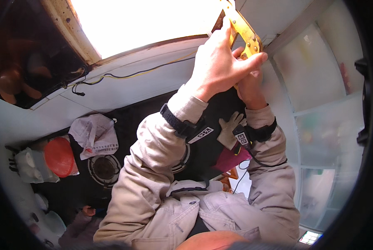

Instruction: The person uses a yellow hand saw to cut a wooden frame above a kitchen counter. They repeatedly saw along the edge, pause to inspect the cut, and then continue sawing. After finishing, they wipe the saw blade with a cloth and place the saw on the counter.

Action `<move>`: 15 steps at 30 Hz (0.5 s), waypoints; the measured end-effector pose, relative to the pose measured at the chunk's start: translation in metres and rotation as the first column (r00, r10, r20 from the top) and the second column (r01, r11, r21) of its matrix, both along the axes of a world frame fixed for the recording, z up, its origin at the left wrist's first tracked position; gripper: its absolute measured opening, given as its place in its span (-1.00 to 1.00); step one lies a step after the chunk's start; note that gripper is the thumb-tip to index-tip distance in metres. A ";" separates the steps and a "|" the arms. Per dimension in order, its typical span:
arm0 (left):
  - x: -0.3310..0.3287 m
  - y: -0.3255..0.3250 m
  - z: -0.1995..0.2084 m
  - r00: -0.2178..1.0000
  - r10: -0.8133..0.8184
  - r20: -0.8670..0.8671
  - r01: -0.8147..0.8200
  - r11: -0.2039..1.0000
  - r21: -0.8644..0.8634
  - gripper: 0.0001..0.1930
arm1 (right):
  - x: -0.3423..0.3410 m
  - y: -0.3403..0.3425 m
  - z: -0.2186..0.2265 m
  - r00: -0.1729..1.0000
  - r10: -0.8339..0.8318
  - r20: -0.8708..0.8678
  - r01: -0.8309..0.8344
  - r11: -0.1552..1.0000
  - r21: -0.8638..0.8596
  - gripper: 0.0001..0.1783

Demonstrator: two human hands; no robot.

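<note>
Both arms reach up toward the far wall, beside the bright window opening. My left hand (214, 62) is closed against a yellow riveted metal tool (248, 36), plier-like in shape, its forefinger lying up along it and its thumb crossing to the right. Below and partly behind it, my right hand (253, 89) grips the tool's lower end; most of its fingers are hidden. The tool's upper tip fades into glare at the picture's edge, so what it touches cannot be made out.
A worn window frame (81, 35) and a loose black-and-yellow wire (126, 76) run along the wall. Below are a gas burner (104, 171), a plastic bag (95, 131), a red tub (60, 156) and a work glove (231, 131). Frosted panels (319, 129) stand right; another person's hand (88, 211) shows lower left.
</note>
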State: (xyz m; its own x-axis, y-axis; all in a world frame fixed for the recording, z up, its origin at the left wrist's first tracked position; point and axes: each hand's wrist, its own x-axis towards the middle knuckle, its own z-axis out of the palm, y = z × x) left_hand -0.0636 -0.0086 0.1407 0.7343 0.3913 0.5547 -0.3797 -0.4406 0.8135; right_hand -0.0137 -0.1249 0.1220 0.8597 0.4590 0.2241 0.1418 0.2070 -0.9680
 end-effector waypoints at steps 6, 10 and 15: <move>0.001 0.002 0.002 0.994 -0.096 -0.058 0.092 0.993 -0.076 -0.01 | -0.002 0.003 0.000 0.993 0.100 0.059 -0.102 0.994 0.029 -0.90; 0.001 0.001 0.002 1.000 0.016 0.024 -0.016 1.000 -0.004 -0.05 | -0.002 0.001 0.001 0.996 0.042 0.073 -0.040 0.999 -0.032 -0.88; 0.001 0.001 -0.001 0.989 -0.131 -0.069 0.123 0.986 -0.111 -0.10 | -0.004 0.000 0.004 0.994 0.099 0.049 -0.099 0.995 0.011 -0.88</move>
State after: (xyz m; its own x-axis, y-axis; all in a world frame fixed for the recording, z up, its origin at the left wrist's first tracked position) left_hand -0.0625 -0.0079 0.1400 0.8202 0.3461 0.4556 -0.3621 -0.3024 0.8817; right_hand -0.0177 -0.1254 0.1260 0.7983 0.5378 0.2709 0.1664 0.2354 -0.9576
